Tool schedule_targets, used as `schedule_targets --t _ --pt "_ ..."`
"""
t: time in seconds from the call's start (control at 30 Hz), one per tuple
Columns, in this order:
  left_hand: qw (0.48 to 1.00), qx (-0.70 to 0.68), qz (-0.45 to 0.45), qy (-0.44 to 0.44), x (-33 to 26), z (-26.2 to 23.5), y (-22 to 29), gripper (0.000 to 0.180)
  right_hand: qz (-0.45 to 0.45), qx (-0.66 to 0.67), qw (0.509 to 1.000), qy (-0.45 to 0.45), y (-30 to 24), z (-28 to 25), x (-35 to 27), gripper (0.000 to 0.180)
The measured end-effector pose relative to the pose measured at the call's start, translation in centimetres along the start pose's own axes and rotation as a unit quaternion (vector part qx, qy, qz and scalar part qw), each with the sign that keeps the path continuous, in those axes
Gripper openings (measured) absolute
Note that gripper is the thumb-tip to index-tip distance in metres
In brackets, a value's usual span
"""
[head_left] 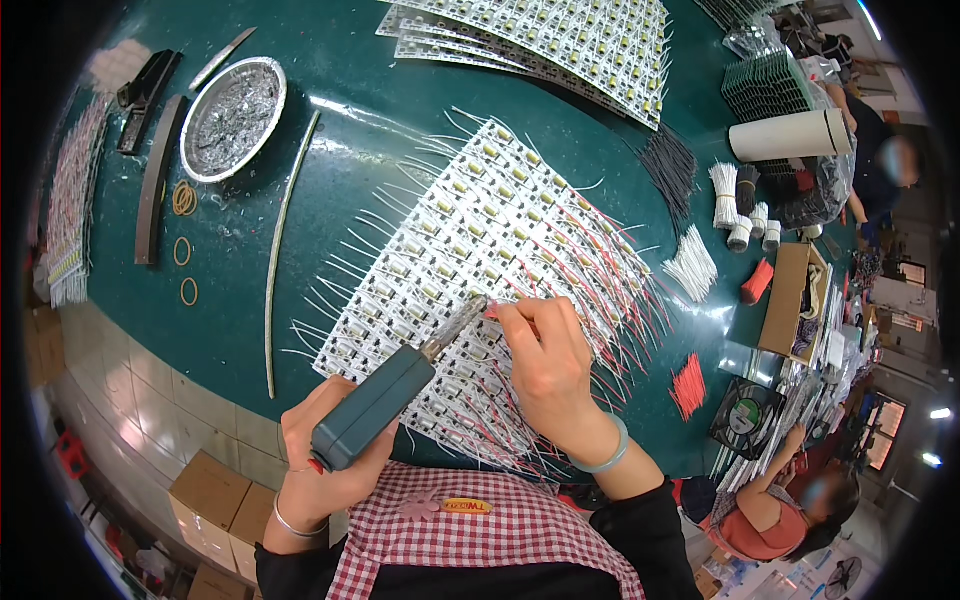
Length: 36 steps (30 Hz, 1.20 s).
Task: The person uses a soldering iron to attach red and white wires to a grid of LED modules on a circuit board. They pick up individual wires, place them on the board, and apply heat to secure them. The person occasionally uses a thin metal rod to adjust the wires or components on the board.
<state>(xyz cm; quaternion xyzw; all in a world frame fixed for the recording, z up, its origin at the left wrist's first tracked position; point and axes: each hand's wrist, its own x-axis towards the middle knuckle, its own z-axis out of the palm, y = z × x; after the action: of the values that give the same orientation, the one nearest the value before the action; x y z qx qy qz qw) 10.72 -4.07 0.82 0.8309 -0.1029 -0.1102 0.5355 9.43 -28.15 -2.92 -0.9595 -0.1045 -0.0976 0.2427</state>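
Observation:
My left hand (335, 440) is wrapped around the dark green body of a soldering gun (375, 405). Its metal tip meets the middle of a white circuit board panel (420, 260), which is covered with rows of small yellowish components. Close beside the tip, my right hand (550, 355) pinches a thin red wire, mostly hidden by the fingers. White wires stick out along the panel's left edge. Many red wires (625, 300) fan out over its right side.
More panels (560, 50) are stacked at the far side. A bowl of solder scraps (233, 120) stands at left, near rubber bands (184, 198) and a long thin rod (287, 250). Rightward lie white wires (691, 264), red wires (688, 387) and a cardboard box (790, 300). Two people sit beyond.

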Motion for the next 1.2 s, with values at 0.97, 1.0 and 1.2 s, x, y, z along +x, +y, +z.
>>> schedule_targets --t 0.97,1.0,1.2 --pt "0.997 -0.060 -0.040 0.021 -1.7 -1.1 -0.4 0.022 -0.040 -0.034 0.997 0.050 -1.2 0.3 -1.3 0.034" --pt "0.997 -0.059 -0.038 0.022 -1.9 -1.2 -0.3 0.022 -0.039 -0.027 0.998 0.048 -1.2 0.4 -1.2 0.034" --pt "0.996 -0.068 -0.044 0.021 -2.2 -0.9 -0.7 0.022 -0.015 -0.021 0.999 0.028 -1.5 0.7 -1.5 0.033"
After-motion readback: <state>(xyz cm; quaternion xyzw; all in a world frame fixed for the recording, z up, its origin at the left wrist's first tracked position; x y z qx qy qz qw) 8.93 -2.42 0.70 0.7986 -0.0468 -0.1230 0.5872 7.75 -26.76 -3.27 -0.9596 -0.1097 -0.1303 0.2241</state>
